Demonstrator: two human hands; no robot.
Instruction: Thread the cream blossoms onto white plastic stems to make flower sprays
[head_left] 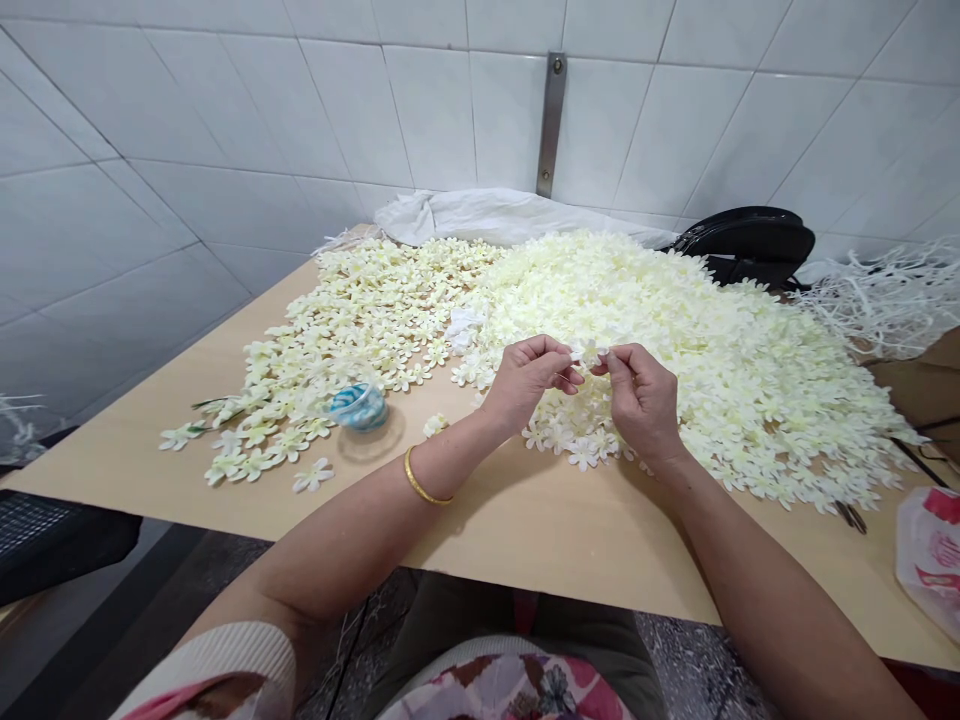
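Between my two hands, just above the table, is a pale artificial flower (589, 352). My left hand (534, 378) pinches its left side with thumb and forefinger. On the right side, my right hand (641, 395) grips it by a petal edge, fingers curled in. Behind and to the right spreads a large heap of cream-white flower heads (712, 370). A looser layer of similar flowers (345, 330) covers the table's left part. One single flower (435, 425) lies near my left forearm.
A small clear cup with blue contents (360, 408) stands left of my arm. Beyond the heap are a white cloth (517, 215) and a black bag (742, 245). White strands (892, 300), scissors-like handles (851, 517) and a red-printed plastic bag (930, 555) lie at the right of the wooden table (540, 540).
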